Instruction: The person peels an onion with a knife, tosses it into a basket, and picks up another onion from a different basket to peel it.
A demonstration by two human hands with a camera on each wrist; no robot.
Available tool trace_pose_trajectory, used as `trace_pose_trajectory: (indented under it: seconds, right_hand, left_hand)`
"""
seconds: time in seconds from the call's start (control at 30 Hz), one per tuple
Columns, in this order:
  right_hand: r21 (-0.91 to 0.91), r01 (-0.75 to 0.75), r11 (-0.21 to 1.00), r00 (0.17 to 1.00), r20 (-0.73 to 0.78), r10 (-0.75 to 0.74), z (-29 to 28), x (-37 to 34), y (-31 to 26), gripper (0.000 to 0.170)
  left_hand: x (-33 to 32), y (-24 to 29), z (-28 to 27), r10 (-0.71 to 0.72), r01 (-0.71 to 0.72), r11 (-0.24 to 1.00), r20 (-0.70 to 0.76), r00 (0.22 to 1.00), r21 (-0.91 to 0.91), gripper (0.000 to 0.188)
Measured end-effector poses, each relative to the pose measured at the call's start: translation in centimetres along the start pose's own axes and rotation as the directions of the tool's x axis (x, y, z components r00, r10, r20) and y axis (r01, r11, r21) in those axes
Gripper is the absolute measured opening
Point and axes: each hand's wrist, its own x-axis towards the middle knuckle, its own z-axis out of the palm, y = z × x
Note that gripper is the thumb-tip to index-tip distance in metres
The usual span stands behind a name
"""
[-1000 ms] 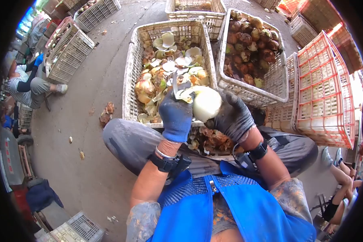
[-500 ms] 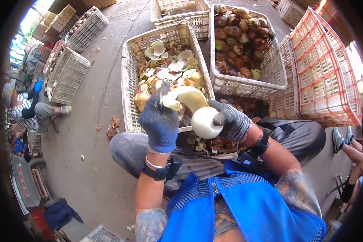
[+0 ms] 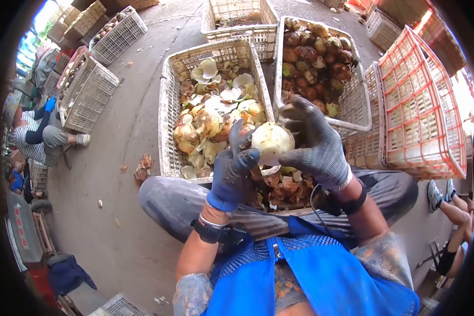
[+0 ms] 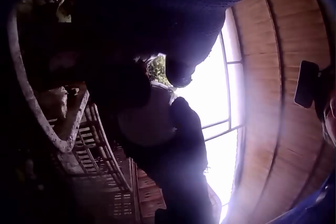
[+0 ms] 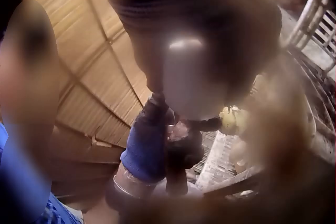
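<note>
In the head view, a peeled white onion [image 3: 273,143] is between my gloved hands, over the near edge of the crate of peelings. My right hand [image 3: 325,150] cups it from the right, thumb at its lower side and fingers arched above. My left hand [image 3: 227,176], in a blue glove with a darkened palm, grips a small knife [image 3: 237,135] whose curved blade points up; its handle is hidden. The left thumb tip is right beside the onion. In the left wrist view the onion [image 4: 147,119] shows dimly between dark fingers.
A crate [image 3: 164,121] of onion skins stands in front, with a crate [image 3: 367,105] of brown unpeeled onions to its right. Loose brown skins [image 3: 284,189] lie before my lap. Red-netted crates [image 3: 418,100] are stacked at right. Another person [image 3: 34,129] sits at far left.
The thick strip of peel stretched between knife and onion is gone from my hands. My right hand has moved up with its fingers spread wider, and the onion has risen slightly.
</note>
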Motion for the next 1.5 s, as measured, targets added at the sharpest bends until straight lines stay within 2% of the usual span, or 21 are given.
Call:
trace_pose_trajectory:
  seconds: [0.07, 0.17, 0.23, 0.27, 0.4, 0.57, 0.6, 0.63, 0.67, 0.87, 0.93, 1.03, 1.07, 1.1, 1.13, 1.17, 1.2, 1.3, 1.37, 1.43, 1.5]
  right_hand:
    - [0.424, 0.114, 0.898, 0.991, -0.111, -0.073, 1.2, -0.6, 3.3, 0.123]
    - [0.361, -0.046, 0.931, 0.982, -0.156, 0.108, 1.4, -1.7, 5.5, 0.109]
    - [0.541, -0.052, 0.839, 0.982, -0.124, 0.141, 1.4, -1.6, 4.6, 0.101]
    - [0.703, -0.046, 0.709, 0.984, -0.09, 0.153, 1.2, -1.6, 4.1, 0.093]
    - [0.354, -0.125, 0.927, 0.978, -0.115, 0.175, -2.1, -2.2, 3.9, 0.094]
    - [0.192, -0.064, 0.979, 0.98, -0.175, 0.098, -2.8, -2.2, 4.5, 0.096]
    - [0.141, 0.0, 0.99, 0.976, -0.218, 0.031, -2.5, -1.9, 4.7, 0.096]
    - [0.088, 0.063, 0.994, 0.966, -0.255, -0.039, -2.3, -1.7, 4.8, 0.097]
    - [0.086, 0.066, 0.994, 0.968, -0.247, -0.043, -2.1, -1.5, 4.8, 0.097]
    - [-0.101, -0.063, 0.993, 0.979, -0.198, 0.042, -0.1, -2.1, 2.5, 0.112]
    - [0.445, -0.108, 0.889, 0.972, -0.139, 0.188, 0.5, -3.1, 2.2, 0.125]
    - [0.176, 0.029, 0.984, 0.987, -0.161, 0.0, -0.9, -2.7, 2.6, 0.121]
    - [0.098, 0.009, 0.995, 0.988, -0.155, 0.007, -0.9, -2.7, 2.3, 0.119]
    - [0.008, 0.018, 1.0, 0.991, -0.129, -0.017, -1.1, -1.6, 1.7, 0.117]
    - [0.041, 0.002, 0.999, 0.996, -0.085, 0.001, -1.5, -1.2, 1.8, 0.11]
    - [0.04, 0.006, 0.999, 0.997, -0.079, -0.003, -1.3, -0.8, 1.7, 0.11]
    - [0.052, 0.002, 0.999, 0.999, -0.043, 0.0, -0.9, -0.4, 1.4, 0.112]
    - [0.119, -0.023, 0.993, 1.0, -0.012, 0.024, -0.1, -0.4, 2.1, 0.121]
    - [0.085, 0.002, 0.996, 0.996, -0.088, 0.006, 0.1, -0.9, 2.6, 0.124]
    - [-0.022, -0.005, 1.0, 0.995, -0.104, 0.002, -0.3, -1.1, 2.4, 0.124]
    - [-0.124, 0.077, 0.989, 0.989, -0.118, -0.092, -0.6, -1.1, 2.7, 0.127]
  left_hand:
    - [-0.5, 0.7, 0.8, -0.008, 0.006, 0.999, -0.045, 0.999, -0.041, 0.083]
    - [-0.3, -0.2, 2.9, 0.184, -0.19, 0.97, -0.051, 0.982, -0.151, 0.08]
    - [-1.2, 1.9, 3.3, 0.021, -0.031, 0.99, -0.075, 0.997, -0.139, 0.081]
    - [-1.4, 1.2, 1.0, -0.208, 0.208, 0.978, 0.028, 0.978, 0.009, 0.086]
    - [-4.6, -3.9, 1.3, -0.423, 0.521, 0.781, 0.323, 0.847, -0.344, 0.079]
    - [-3.7, -3.0, 1.5, -0.453, 0.519, 0.83, 0.296, 0.841, -0.204, 0.079]
    - [-3.1, -2.3, 1.4, -0.147, 0.134, 0.987, 0.152, 0.977, 0.091, 0.077]
    - [-2.5, -1.8, 1.2, 0.216, -0.244, 0.877, 0.115, 0.97, 0.414, 0.074]
    - [-1.7, -2.0, 1.3, 0.405, -0.39, 0.744, 0.098, 0.909, 0.543, 0.07]
    - [-0.4, -1.1, 2.4, 0.424, -0.257, 0.439, 0.053, 0.904, 0.861, 0.067]
    - [1.0, -3.0, 0.4, 0.053, 0.11, 0.377, -0.14, 0.989, 0.92, 0.06]
    - [0.4, -5.0, -2.3, 0.148, 0.033, 0.43, -0.107, 0.983, 0.902, 0.059]
    - [0.3, -5.7, -2.5, 0.111, 0.041, 0.661, -0.152, 0.982, 0.749, 0.056]
    - [0.3, -4.8, -2.2, 0.124, 0.042, 0.663, -0.165, 0.979, 0.748, 0.056]
    - [-0.1, -2.7, -1.3, -0.048, 0.086, 0.914, -0.105, 0.993, 0.397, 0.053]
    - [-0.5, -0.4, -0.3, -0.177, 0.178, 0.984, 0.028, 0.984, -0.022, 0.05]
    - [-0.9, 1.9, 0.4, -0.318, 0.328, 0.934, 0.086, 0.944, -0.144, 0.054]
    - [-0.7, 1.1, 3.0, -0.047, 0.047, 0.999, -0.019, 0.999, -0.026, 0.055]
    - [-0.7, -0.2, 3.4, -0.029, 0.034, 0.993, -0.045, 0.999, 0.118, 0.06]
    - [-0.8, -1.1, 3.2, 0.376, -0.342, 0.843, -0.001, 0.927, 0.416, 0.062]
    - [-1.0, -1.3, 2.5, 0.411, -0.358, 0.739, 0.039, 0.911, 0.571, 0.062]
